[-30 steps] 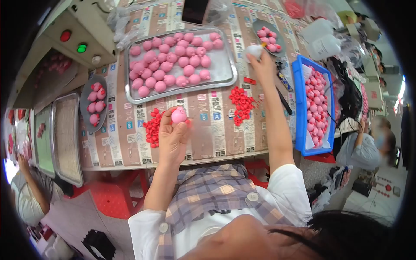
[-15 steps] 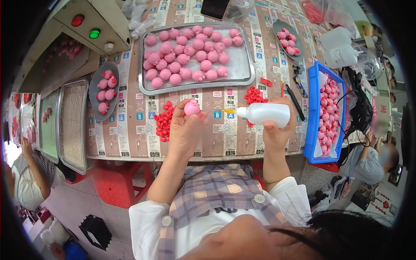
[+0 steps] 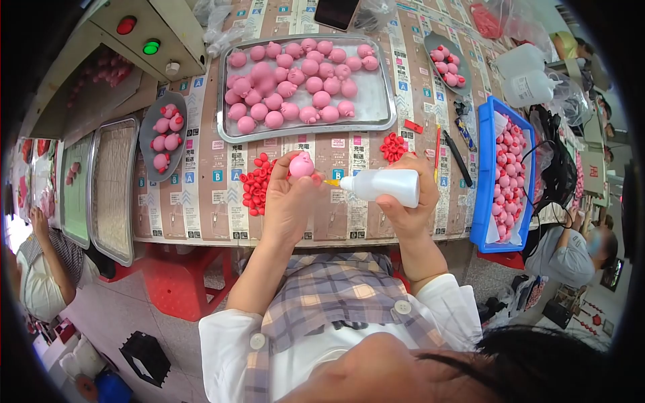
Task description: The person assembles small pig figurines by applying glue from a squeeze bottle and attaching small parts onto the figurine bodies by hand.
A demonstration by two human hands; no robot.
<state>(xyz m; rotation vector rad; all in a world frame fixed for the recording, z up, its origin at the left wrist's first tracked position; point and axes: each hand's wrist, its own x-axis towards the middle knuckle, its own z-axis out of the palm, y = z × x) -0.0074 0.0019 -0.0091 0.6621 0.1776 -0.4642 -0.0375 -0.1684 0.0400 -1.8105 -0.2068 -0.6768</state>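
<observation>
My left hand (image 3: 285, 205) is closed around a small pink pig-like ball figure (image 3: 302, 165), held upright over the table. Something reddish shows by the fingertips, too small to make out. In my right hand (image 3: 415, 211) lies a white squeeze bottle (image 3: 383, 185), tilted on its side. Its yellow nozzle tip (image 3: 332, 182) points left and ends close to the left fingertips; whether it touches anything I cannot tell. A pile of small red pieces (image 3: 254, 191) sits beside my left hand, and a second red pile (image 3: 394, 146) lies just beyond the bottle.
Behind my hands stands a metal tray (image 3: 369, 87) with many pink figures. Grey dishes (image 3: 149, 134) (image 3: 440, 41) hold more figures. A blue bin (image 3: 481, 181) is at the right, near a black pen (image 3: 458, 158). A machine (image 3: 161, 30) occupies the left; co-workers sit at both sides.
My right hand has brought the bottle leftward, so its nozzle is now near the left fingertips. My left hand with the pink figure has shifted slightly right.
</observation>
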